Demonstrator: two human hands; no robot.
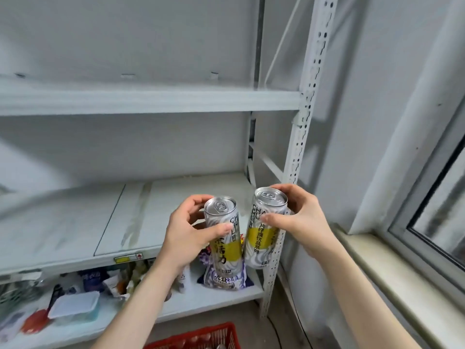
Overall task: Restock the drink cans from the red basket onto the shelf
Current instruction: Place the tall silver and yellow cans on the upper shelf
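Mid shelf (120, 222) lies bare across its width, w/ a tall gap up to the upper shelf (151, 102), so there's a wide way in from the front. Rt end is tighter: upright post (305, 104) at the front corner, slanted brace (268, 163) behind it. Left hand (186, 235) w/ left can (225, 245) and right hand (302, 217) w/ right can (263, 233) fill the space before that corner, cans nearly touching low down. Bottom shelf (214, 301) is crowded: purple bag (224, 279), lidded tub (74, 307), packets (118, 280). Red basket (201, 335) sits on the floor below.
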